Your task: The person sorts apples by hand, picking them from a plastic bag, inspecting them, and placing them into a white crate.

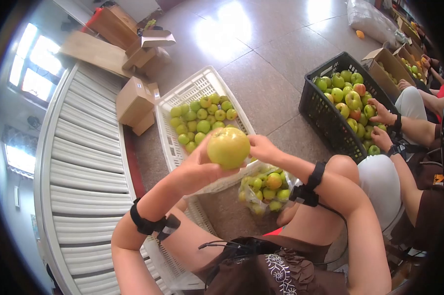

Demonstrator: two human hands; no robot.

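Observation:
My left hand is wrapped around the underside and left of a large yellow-green apple, held up in front of me. At the apple's right edge is my right hand, its fingers drawn together; whether they touch the apple or pinch something small is not visible. Behind and below the apple, a white plastic crate on the floor holds many green apples. A clear plastic bag of green and yellowish apples sits between my legs, just below my right hand.
To the right, a black crate holds green and reddish apples, with another person's hands in it. Cardboard boxes stand at the left beside a white radiator. Further right are more boxes and a large plastic sack.

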